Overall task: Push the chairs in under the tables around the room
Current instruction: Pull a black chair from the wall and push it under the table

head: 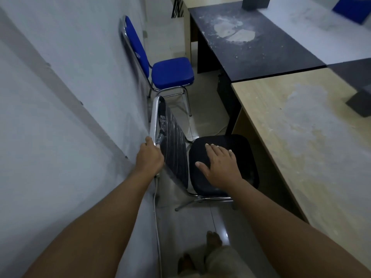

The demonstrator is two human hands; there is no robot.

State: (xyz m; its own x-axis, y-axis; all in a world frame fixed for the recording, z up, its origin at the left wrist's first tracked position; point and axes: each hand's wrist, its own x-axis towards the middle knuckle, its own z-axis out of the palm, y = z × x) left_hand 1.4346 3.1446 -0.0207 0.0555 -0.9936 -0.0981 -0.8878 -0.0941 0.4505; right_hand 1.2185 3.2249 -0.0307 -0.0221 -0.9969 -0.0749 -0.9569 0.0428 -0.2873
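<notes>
the left hand (149,157) curls its fingers (149,141) round the chrome frame at the top of the black chair's backrest (174,145), thumb side hidden. the right hand (219,167) lies flat with fingers spread on the black chair (241,149), palm down on its seat. that seat sits just beside the edge of the wooden table (301,137) (backrest close to the wall (60,97)). further along, a blue chair (172,72) stands against the wall, near the dark table (251,47).
</notes>
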